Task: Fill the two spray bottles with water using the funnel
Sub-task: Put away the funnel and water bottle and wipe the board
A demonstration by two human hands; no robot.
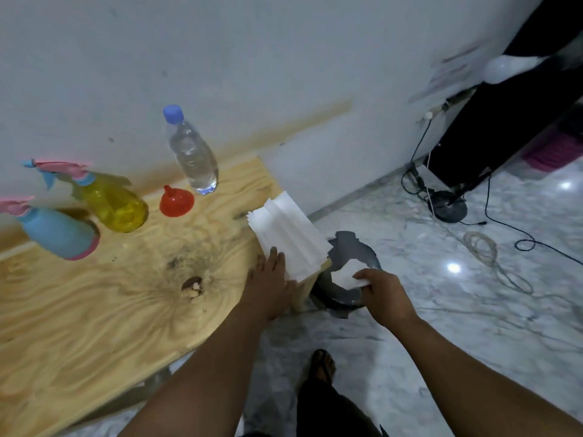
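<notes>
On the wooden table (94, 310) stand a yellow spray bottle (113, 201) with a pink-and-blue trigger head and, left of it, a blue spray bottle (58, 231) with a pink head. A red funnel (176, 201) sits mouth-down near a capped clear water bottle (191, 152) by the wall. My left hand (271, 279) lies flat on the near edge of a white stack of paper napkins (288, 239) at the table's right corner. My right hand (383, 294) pinches a single white napkin (351, 274) over a grey bin, off the table.
A grey waste bin (344, 294) with a grey liner stands on the marble floor beside the table corner. Cables and a round black stand base (448, 205) lie further right. My sandalled foot (321, 364) is on the floor below.
</notes>
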